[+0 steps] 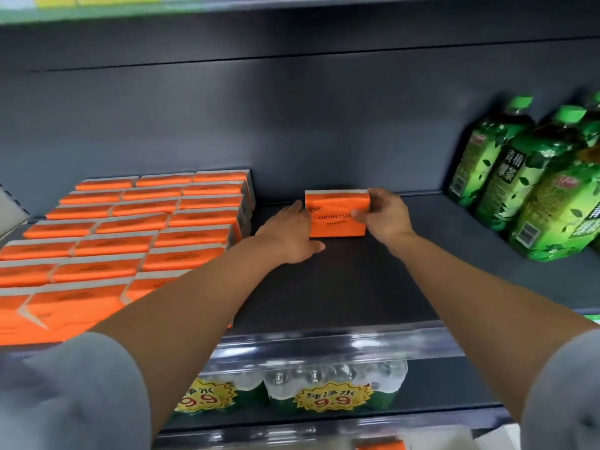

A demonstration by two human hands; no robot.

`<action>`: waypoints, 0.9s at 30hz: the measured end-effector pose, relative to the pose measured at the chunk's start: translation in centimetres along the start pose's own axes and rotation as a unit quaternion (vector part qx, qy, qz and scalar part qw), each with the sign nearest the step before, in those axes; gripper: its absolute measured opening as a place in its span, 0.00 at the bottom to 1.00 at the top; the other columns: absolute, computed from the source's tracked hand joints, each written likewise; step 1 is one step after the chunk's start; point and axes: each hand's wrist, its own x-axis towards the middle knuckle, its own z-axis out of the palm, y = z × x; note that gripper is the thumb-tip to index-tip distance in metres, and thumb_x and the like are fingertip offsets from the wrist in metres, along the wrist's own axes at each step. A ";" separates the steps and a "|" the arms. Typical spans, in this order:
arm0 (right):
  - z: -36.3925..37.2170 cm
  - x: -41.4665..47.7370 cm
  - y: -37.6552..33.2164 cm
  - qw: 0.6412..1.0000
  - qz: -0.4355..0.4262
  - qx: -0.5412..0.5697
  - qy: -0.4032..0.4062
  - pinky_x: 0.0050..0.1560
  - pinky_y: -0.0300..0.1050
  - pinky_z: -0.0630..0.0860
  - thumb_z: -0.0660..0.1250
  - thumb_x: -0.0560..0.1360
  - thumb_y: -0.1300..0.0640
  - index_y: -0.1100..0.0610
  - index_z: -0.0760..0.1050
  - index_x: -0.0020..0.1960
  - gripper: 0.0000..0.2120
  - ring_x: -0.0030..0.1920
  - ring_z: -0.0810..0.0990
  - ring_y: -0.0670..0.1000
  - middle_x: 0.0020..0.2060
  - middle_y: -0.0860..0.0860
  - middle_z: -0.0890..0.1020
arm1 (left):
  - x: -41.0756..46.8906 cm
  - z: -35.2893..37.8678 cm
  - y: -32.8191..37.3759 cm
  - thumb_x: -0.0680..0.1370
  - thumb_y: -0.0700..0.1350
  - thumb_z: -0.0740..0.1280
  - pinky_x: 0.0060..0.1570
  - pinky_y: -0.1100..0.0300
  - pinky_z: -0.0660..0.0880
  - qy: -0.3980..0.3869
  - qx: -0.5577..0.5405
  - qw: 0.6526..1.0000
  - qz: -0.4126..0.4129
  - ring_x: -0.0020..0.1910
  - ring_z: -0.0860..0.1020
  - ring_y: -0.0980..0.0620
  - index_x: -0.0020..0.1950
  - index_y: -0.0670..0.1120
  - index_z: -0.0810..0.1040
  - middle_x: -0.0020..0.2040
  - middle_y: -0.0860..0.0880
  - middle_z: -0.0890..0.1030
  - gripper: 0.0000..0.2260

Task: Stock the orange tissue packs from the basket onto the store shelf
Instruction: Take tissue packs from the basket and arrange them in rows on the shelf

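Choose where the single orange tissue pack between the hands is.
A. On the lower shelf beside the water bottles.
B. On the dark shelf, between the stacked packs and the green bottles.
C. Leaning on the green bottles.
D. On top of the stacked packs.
B: the tissue pack stands on the shelf, clear of the stacked packs at its left and the green bottles at its right; the right hand grips its end.

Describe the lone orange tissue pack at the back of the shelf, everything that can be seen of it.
The orange tissue pack is a rectangular block in glossy orange wrap, with a pale strip along its top and black print, "COTTON TISS", partly covered. It stands upright, far back on the dark shelf. The right hand pinches its right end; the left hand touches its left edge with straight fingers.
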 end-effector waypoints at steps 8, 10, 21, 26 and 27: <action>0.7 2.4 -0.3 0.999 -0.015 -0.032 -0.006 0.61 0.50 0.75 0.69 0.75 0.62 0.55 0.73 0.65 0.20 0.58 0.78 0.54 0.57 0.54 0.81 | 2.6 -0.4 0.1 0.75 0.52 0.69 0.63 0.58 0.67 0.018 -0.111 0.994 0.004 0.66 0.70 0.50 0.72 0.48 0.65 0.69 0.48 0.70 0.28; 0.8 2.9 -0.4 0.999 -0.017 -0.038 0.002 0.59 0.47 0.75 0.66 0.76 0.64 0.56 0.75 0.65 0.18 0.57 0.79 0.54 0.56 0.54 0.81 | 3.0 -0.5 0.3 0.76 0.50 0.69 0.59 0.62 0.64 0.018 -0.131 0.991 0.011 0.66 0.69 0.49 0.72 0.48 0.65 0.69 0.48 0.69 0.26; 1.1 3.8 -0.5 0.999 0.013 0.035 -0.037 0.54 0.40 0.73 0.58 0.78 0.67 0.55 0.73 0.66 0.19 0.56 0.77 0.50 0.55 0.51 0.79 | 5.8 0.7 -0.3 0.74 0.50 0.72 0.70 0.55 0.63 0.034 -0.195 0.980 0.002 0.70 0.65 0.49 0.76 0.48 0.57 0.73 0.48 0.63 0.36; 1.5 3.7 -0.9 0.996 0.028 0.013 -0.087 0.59 0.40 0.69 0.56 0.78 0.68 0.49 0.60 0.76 0.29 0.63 0.73 0.49 0.63 0.51 0.75 | 6.7 1.1 -1.0 0.73 0.51 0.72 0.71 0.55 0.61 0.042 -0.196 0.980 -0.007 0.72 0.63 0.50 0.77 0.48 0.54 0.75 0.49 0.58 0.39; 1.5 3.7 -0.9 0.995 0.027 0.013 -0.092 0.59 0.40 0.69 0.56 0.78 0.68 0.49 0.59 0.76 0.30 0.63 0.73 0.48 0.62 0.50 0.75 | 6.8 1.1 -1.1 0.73 0.51 0.72 0.71 0.55 0.61 0.041 -0.196 0.980 -0.010 0.73 0.62 0.50 0.78 0.48 0.53 0.76 0.49 0.57 0.40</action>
